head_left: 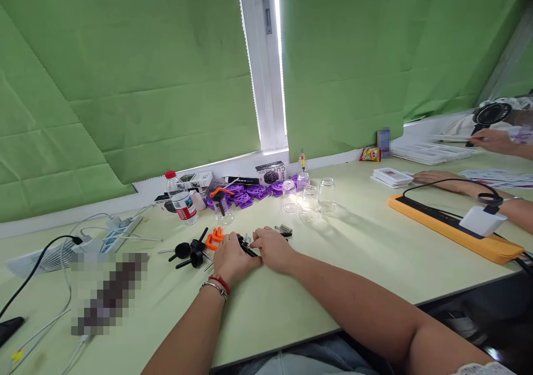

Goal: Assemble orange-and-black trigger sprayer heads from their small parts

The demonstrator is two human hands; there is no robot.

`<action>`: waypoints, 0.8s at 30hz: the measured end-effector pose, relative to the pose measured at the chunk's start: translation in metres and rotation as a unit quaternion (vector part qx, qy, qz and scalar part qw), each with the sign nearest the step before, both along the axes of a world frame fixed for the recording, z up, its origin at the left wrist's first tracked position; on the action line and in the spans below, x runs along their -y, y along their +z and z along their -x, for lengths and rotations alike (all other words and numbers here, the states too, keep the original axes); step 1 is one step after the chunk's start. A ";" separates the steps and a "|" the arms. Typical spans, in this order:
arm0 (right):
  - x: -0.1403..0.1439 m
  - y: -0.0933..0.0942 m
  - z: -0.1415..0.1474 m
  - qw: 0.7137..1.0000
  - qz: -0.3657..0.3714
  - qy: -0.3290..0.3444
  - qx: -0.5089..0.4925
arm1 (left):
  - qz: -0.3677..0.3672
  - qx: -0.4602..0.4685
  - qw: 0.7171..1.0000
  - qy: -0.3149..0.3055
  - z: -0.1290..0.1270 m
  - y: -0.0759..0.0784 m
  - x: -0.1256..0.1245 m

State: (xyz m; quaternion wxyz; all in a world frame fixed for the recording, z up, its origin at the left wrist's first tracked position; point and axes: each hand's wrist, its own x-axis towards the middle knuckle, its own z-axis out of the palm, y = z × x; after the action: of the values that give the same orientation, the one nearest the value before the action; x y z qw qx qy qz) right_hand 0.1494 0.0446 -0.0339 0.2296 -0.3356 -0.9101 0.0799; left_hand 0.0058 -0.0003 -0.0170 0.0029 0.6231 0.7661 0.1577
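My left hand [230,259] and my right hand [272,248] meet on the pale green table [333,269], both pinching a small black part [246,247] between their fingertips. Orange clips [214,237] lie just left of my left hand. Black knobbed pieces with metal pins [189,251] lie further left. A few small metal springs [285,230] rest just beyond my right hand. Bracelets sit on my left wrist.
Several clear glass jars [308,197], purple plastic parts [250,193], a water bottle [180,198] and small boxes [270,173] stand behind. A power strip with cables [116,232] lies left. At right, another person's hands [437,178] rest by an orange tray [458,232] and a handheld fan [489,114].
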 end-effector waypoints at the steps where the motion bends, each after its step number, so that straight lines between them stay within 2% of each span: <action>1: 0.000 0.000 0.000 1.000 0.000 0.003 0.003 | 0.000 -0.001 1.000 0.000 0.000 0.000 0.000; 16: -0.001 0.001 0.000 1.000 -0.004 -0.016 0.017 | 0.007 0.002 1.000 -0.002 0.000 0.002 0.000; 24: 0.001 0.003 -0.001 1.000 -0.011 -0.002 0.028 | 0.016 -0.001 1.000 0.003 -0.002 0.004 0.001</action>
State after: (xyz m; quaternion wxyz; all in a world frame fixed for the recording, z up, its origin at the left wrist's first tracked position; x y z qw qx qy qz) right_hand 0.1503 0.0437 -0.0305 0.2083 -0.3373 -0.9161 0.0601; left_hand 0.0075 -0.0008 -0.0133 0.0111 0.6210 0.7702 0.1447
